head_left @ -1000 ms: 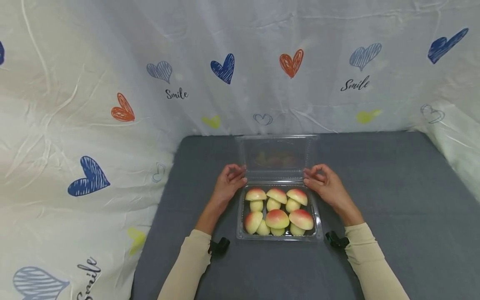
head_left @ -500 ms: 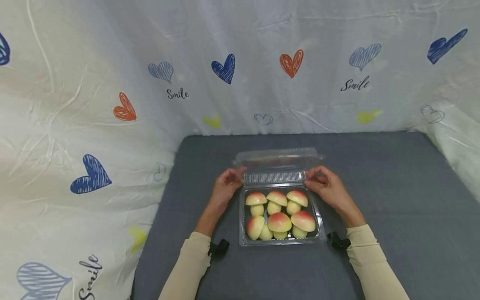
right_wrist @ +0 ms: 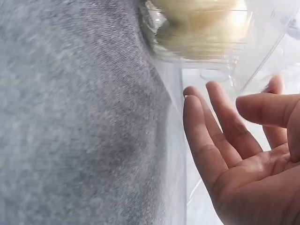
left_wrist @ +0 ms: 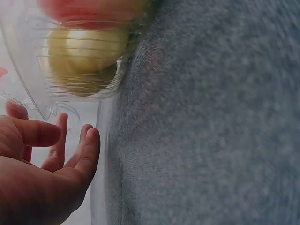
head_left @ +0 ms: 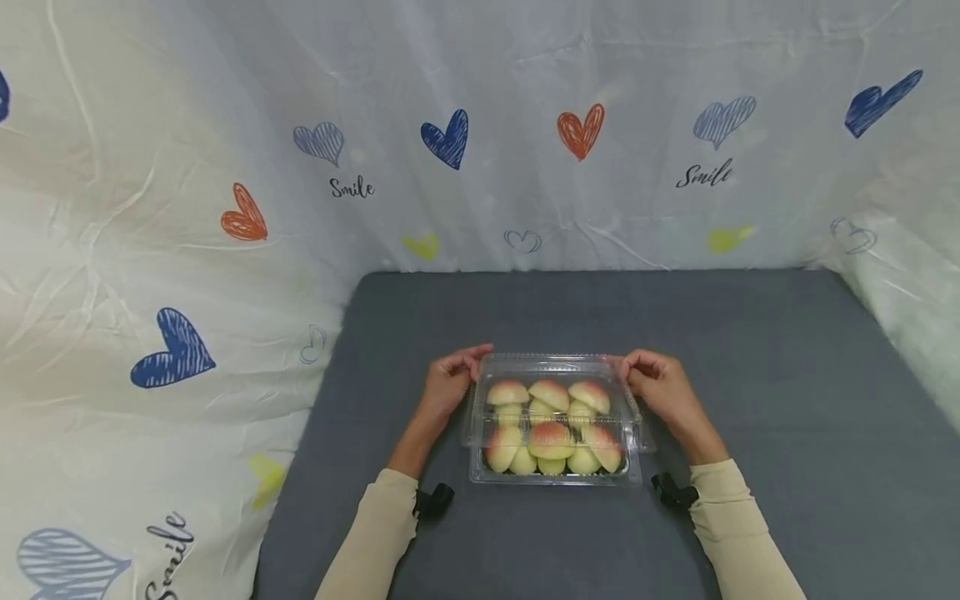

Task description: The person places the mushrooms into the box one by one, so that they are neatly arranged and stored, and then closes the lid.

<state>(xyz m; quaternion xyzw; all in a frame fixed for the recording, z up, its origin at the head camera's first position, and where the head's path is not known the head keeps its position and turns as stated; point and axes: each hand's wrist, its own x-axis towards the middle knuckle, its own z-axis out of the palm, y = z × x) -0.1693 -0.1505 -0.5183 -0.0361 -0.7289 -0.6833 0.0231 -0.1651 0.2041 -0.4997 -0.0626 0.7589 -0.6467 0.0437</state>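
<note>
A clear plastic clamshell box (head_left: 555,481) holds several mushroom-shaped pieces (head_left: 551,440) with red-blushed, pale yellow caps and pale stems. Its clear lid (head_left: 551,364) slants over them, with the lid's front edge above the base and the base's front rim showing below. At the box's back left corner is my left hand (head_left: 448,379), forefinger stretched along the lid. My right hand (head_left: 660,383) touches the back right corner with its fingertips. Both wrist views show the fingers loosely spread beside the lid's edge, thumb apart from forefinger, in the left (left_wrist: 51,164) and right (right_wrist: 243,150) hands.
A grey cloth (head_left: 750,375) covers the table under the box. Behind and to the left hangs a white curtain (head_left: 510,67) printed with hearts and "Smile". Black wrist straps (head_left: 435,502) sit at the beige sleeves (head_left: 378,521).
The lid has swung from standing upright behind the box forward and down over the pieces. Both hands have stayed by its back corners, letting go of their pinch on it.
</note>
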